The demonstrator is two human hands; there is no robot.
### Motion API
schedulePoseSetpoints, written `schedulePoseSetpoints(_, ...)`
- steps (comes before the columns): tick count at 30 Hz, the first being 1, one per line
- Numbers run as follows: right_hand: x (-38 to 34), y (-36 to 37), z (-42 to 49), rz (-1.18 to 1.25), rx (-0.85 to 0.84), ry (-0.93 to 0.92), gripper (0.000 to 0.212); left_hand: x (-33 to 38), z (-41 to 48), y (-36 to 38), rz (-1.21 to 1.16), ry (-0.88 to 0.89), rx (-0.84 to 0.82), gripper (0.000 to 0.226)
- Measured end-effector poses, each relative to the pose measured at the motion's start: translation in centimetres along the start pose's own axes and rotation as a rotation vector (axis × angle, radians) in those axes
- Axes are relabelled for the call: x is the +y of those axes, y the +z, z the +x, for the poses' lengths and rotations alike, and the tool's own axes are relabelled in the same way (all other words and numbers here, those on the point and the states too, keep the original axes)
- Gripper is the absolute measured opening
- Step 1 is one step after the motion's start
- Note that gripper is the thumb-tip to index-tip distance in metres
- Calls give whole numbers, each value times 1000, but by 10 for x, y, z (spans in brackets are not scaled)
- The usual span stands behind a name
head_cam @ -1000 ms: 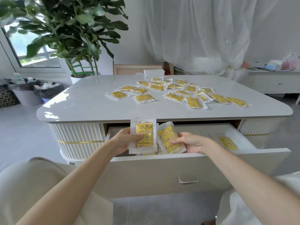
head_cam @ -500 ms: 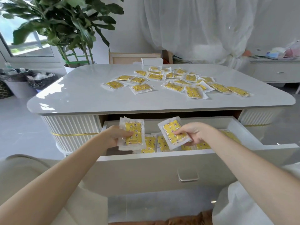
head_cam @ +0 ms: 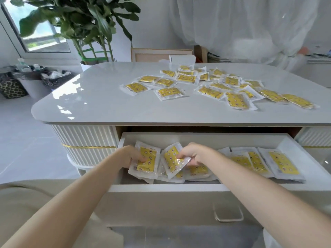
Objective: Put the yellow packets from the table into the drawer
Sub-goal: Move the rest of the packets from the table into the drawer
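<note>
Fingers [head_cam: 141, 159] of left hand [head_cam: 131, 155] and right hand [head_cam: 194, 154] clamped on packets [head_cam: 149, 165] inside drawer [head_cam: 197, 188]

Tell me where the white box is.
In the head view, the white box sits at the far edge of the table, just behind the scattered packets and right of the plant.

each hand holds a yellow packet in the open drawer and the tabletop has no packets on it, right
Not quite. The head view shows many yellow packets scattered on the tabletop. The rest stands: the left hand holds one packet, the right hand a second packet, in the open drawer.
</note>
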State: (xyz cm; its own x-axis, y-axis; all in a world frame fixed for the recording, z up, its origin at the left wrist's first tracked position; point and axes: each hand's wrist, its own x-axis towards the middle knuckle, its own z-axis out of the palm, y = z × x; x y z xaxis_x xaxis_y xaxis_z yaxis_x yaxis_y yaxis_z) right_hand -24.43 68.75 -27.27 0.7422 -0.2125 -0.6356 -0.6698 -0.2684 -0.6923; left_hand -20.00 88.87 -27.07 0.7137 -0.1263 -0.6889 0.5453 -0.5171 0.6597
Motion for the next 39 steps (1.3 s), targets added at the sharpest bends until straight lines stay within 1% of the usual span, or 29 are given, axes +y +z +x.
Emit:
schedulePoseSetpoints(2,2,6,3,-64,40,-13,35,-3,9,1,34,22,34,36)
schedulePoseSetpoints(4,5,5,1,-258,100,-67,31,-4,17,4,99,88,106,39)
schedulePoseSetpoints(6,8,2,-4,-517,185,-127,31,-6,19,6,338,155,223,54)
schedulePoseSetpoints(8,10,1,-6,-666,207,-168,33,-6,16,9,616,208,323,73)
schedulePoseSetpoints(9,10,2,-8,-724,201,-184,34,-7,15,9,697,225,337,77)
schedulePoseSetpoints(11,10,3,-12,-886,221,-233,34,-7,14,10,798,240,327,80)
schedulePoseSetpoints(12,9,2,-16,-992,264,-280,32,-7,13,10,841,241,303,82)
schedulePoseSetpoints(13,7,0,-18,-1080,316,-344,30,-7,13,9,888,234,261,86)
schedulePoseSetpoints(14,7,-1,-19,-1110,345,-416,31,-7,13,8,935,216,197,95)
schedulePoseSetpoints(15,7,-1,-18,-1084,322,-489,36,-8,12,7,988,192,123,106)
schedulePoseSetpoints(17,9,2,-15,-1002,155,-600,50,-9,10,5,1138,152,8,120)
schedulePoseSetpoints(18,11,5,-14,-1011,72,-625,61,-10,9,4,1203,148,-9,122)
schedulePoseSetpoints(20,14,12,-13,-1108,-37,-615,83,-12,10,2,1232,147,8,124)
schedulePoseSetpoints(21,15,14,-12,-1156,-63,-597,90,-12,10,1,1229,149,17,125)
schedulePoseSetpoints(22,16,15,-13,-1199,-76,-579,93,-12,8,2,1231,154,23,125)
schedulePoseSetpoints(24,15,15,-14,-1279,-76,-562,90,-10,7,4,1244,168,27,124)
schedulePoseSetpoints(27,12,17,-16,-1311,-41,-559,81,-6,7,9,1295,180,32,124)
schedulePoseSetpoints(30,12,19,-16,-1326,-1,-552,81,0,5,14,1323,236,78,120)
schedulePoseSetpoints(33,12,17,-14,-1349,23,-532,82,1,5,16,1275,218,102,113)
schedulePoseSetpoints(36,14,15,-11,-1346,51,-538,79,-2,3,17,1279,197,112,114)
schedulePoseSetpoints(39,15,12,-10,-1315,51,-557,77,-3,-3,15,1284,225,151,97)
